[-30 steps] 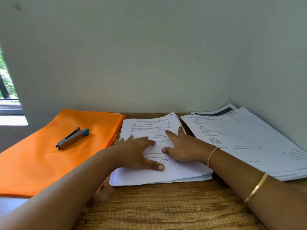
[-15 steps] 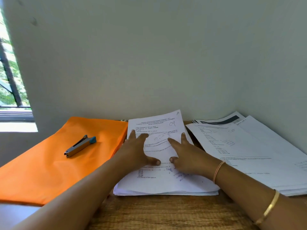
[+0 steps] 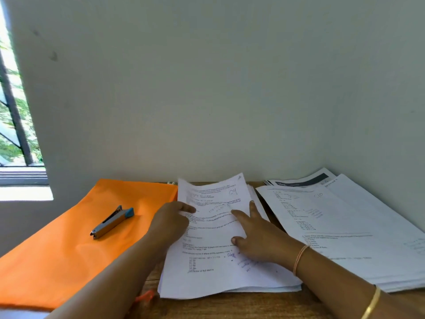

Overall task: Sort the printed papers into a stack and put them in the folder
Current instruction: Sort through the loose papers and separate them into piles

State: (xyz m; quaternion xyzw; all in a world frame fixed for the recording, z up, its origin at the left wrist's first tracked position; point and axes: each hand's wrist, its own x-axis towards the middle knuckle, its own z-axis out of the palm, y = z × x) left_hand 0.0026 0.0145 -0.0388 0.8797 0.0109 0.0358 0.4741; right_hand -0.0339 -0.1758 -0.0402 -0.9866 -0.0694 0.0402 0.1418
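A stack of printed papers (image 3: 207, 270) lies in the middle of the wooden desk, its top sheet marked "C9". My left hand (image 3: 170, 221) grips that top sheet at its left edge, thumb on top, and the sheet's far end curls up off the stack. My right hand (image 3: 257, 238) lies flat on the same sheet with fingers spread. A second pile of printed papers (image 3: 340, 229) sits to the right against the wall. The orange folder (image 3: 57, 261) lies flat on the left.
A stapler (image 3: 112, 221) with a blue tip rests on the orange folder. The wall stands close behind the desk and along the right side. A window (image 3: 13, 125) is at the far left. Bare wooden desk (image 3: 230, 305) shows along the near edge.
My left hand shifted from lying flat on the stack to its left edge and took hold of the top sheet, whose far end has lifted. The view tilted upward.
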